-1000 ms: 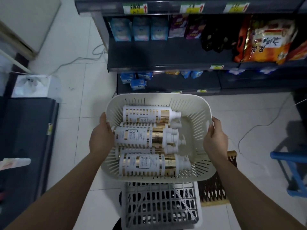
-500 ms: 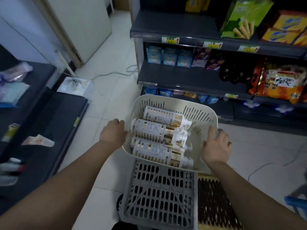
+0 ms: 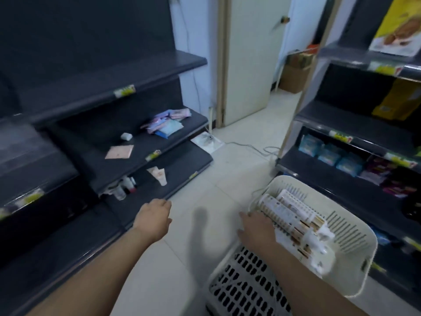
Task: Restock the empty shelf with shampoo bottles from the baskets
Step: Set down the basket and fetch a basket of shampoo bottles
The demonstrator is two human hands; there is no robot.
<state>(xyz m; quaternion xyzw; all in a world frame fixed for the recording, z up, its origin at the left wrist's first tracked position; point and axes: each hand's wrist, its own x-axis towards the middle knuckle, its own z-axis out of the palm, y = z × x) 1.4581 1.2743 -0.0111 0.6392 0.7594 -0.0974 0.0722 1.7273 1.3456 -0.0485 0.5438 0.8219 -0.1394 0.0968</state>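
Head view: shampoo bottles are all left in the basket, none shelved; left hand relaxed and empty, right hand grip unclear.

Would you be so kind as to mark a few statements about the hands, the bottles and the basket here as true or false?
1. The shampoo bottles lie in the cream basket. True.
2. The left hand holds a bottle. False: it holds nothing.
3. The right hand touches the bottles. True.
4. The basket sits on the floor. False: it rests on a grey crate.
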